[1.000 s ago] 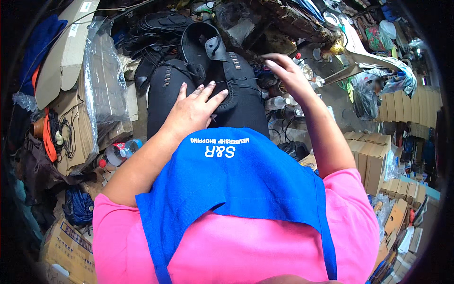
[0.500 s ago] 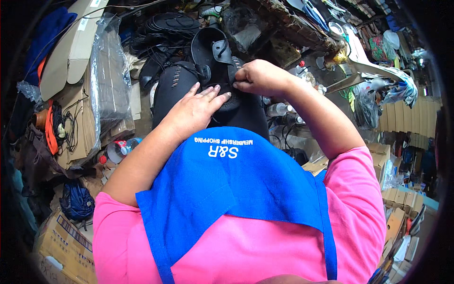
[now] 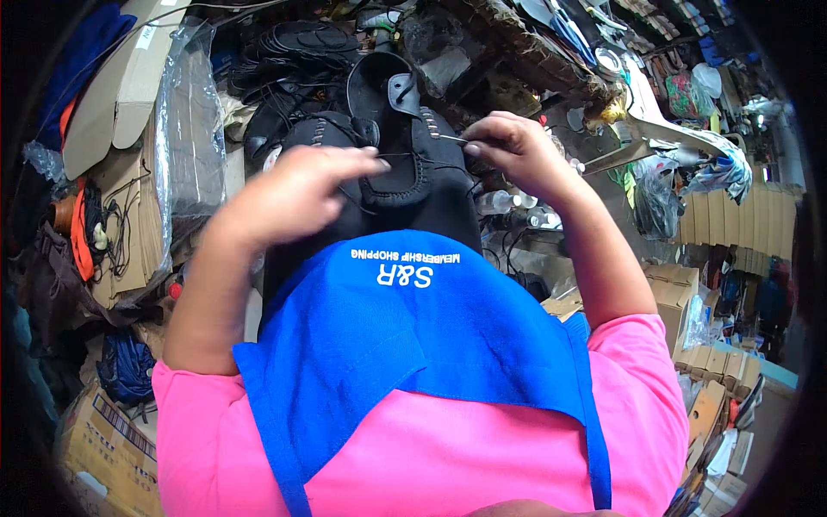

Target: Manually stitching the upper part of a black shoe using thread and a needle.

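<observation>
Seemingly toe stitching [image 3: 421, 183] mostly done, thread [image 3: 444, 165] unfastened; right of black shoe [image 3: 390, 181], your right hand [image 3: 521, 155] pinches thin tool [image 3: 450, 138]; left hand [image 3: 289, 196] grip unclear.

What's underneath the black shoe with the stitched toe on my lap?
The black shoe appears to rest on black fabric trouser legs, which show on either side. Its sole and whatever lies directly beneath are covered.

The left hand [image 3: 297, 194] was blurred, and whether it touched the black shoe [image 3: 398, 178] could not be told. The right hand [image 3: 519, 153] hid one end of a thin tool [image 3: 450, 138]. Dark thread [image 3: 444, 165] was too fine to trace fully. The lower edge cut off the pink shirt [image 3: 482, 448].
</observation>
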The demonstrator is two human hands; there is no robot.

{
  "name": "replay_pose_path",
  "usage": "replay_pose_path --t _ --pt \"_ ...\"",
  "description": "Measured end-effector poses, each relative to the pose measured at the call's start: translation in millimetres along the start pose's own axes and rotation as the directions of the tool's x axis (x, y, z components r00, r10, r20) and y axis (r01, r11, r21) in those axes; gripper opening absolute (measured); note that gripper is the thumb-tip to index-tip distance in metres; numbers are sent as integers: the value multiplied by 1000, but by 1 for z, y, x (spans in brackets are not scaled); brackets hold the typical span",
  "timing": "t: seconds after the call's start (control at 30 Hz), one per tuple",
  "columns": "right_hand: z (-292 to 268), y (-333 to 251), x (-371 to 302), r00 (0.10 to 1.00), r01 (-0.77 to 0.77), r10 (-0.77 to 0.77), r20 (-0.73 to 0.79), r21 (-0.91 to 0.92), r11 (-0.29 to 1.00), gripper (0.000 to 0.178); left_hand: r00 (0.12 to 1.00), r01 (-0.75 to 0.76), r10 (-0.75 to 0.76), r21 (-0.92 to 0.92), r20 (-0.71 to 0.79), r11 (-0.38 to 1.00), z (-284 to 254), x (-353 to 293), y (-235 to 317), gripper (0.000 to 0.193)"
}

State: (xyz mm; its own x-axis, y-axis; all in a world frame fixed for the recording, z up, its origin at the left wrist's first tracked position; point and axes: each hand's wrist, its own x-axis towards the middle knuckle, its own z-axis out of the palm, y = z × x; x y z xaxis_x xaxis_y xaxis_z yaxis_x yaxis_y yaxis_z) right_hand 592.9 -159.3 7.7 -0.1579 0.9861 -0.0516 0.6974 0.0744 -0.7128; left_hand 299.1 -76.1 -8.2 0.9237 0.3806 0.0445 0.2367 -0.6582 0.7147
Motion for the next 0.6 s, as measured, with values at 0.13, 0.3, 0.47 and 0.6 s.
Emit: replay_pose_path --t 0.13,0.3,0.47,0.6 --pt "15 -3 16 998 16 -7 67 -138 990 14 900 359 -410 -281 -149 890 -28 -2 -31 47" --pt "22 2 27 986 153 -126 108 -290 945 19 905 205 -242 -138 -350 969 13 50 -71 45" --pt "27 0 30 993 98 -69 92 -367 925 19 944 193 -272 -358 -185 913 23 86 -66 51" --pt "25 -10 34 992 98 -52 114 -449 888 19 969 176 -235 -448 -79 877 31 97 -82 49"
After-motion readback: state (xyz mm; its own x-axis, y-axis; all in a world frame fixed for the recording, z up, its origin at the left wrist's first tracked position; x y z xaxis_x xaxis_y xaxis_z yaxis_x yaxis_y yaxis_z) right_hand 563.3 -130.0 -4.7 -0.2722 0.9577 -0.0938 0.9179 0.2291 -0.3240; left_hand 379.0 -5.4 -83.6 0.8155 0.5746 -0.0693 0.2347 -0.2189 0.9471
